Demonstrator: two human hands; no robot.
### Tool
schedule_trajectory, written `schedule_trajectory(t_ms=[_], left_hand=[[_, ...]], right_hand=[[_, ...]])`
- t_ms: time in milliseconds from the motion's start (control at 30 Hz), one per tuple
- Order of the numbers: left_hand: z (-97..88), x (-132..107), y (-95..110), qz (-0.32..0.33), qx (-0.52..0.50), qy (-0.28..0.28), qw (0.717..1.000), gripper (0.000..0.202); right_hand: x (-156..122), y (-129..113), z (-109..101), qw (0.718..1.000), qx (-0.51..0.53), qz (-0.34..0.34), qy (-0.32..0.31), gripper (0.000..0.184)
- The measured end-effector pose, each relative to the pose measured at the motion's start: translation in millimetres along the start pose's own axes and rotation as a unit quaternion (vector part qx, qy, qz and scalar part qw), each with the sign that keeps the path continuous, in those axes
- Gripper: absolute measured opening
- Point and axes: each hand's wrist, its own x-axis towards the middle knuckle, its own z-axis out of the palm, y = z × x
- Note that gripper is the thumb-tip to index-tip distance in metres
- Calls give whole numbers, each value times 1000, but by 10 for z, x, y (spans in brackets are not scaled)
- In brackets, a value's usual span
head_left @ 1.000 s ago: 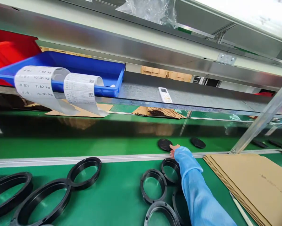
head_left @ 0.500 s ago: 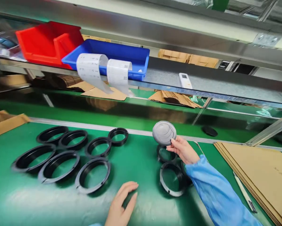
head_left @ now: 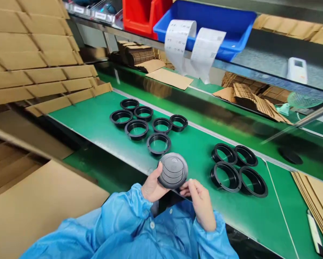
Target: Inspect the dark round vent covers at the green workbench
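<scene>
I hold a round dark grey cap (head_left: 173, 170) with grooved lines close to my chest, over the near edge of the green bench (head_left: 199, 154). My left hand (head_left: 153, 186) grips its left rim, thumb on the face. My right hand (head_left: 199, 201) pinches its lower right edge with curled fingers. Both sleeves are light blue. Several black plastic rings (head_left: 148, 122) lie in a cluster ahead to the left, and a second group of black rings (head_left: 238, 169) lies to the right.
A single black disc (head_left: 290, 156) rests on the conveyor strip behind the bench. Flat cardboard sheets (head_left: 316, 196) lie at the right, folded cartons (head_left: 37, 57) stack up at the left. A blue bin (head_left: 218, 18), a red bin (head_left: 142, 12) and a white remote (head_left: 297, 70) sit on the shelf above.
The cap was picked off the conveyor by my right hand and brought back to my chest. My left hand left the bench and took hold of it too. My view swung left.
</scene>
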Motion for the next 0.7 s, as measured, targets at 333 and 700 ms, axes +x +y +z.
schedule_trajectory(t_ms=[333, 700], left_hand=[[-19, -327, -116, -111, -131, -31, 985, 82], [27, -286, -97, -130, -166, -34, 977, 73]], right_hand=[[54, -61, 102, 939, -246, -237, 41, 28], [60, 53, 20, 931, -271, -243, 31, 32]])
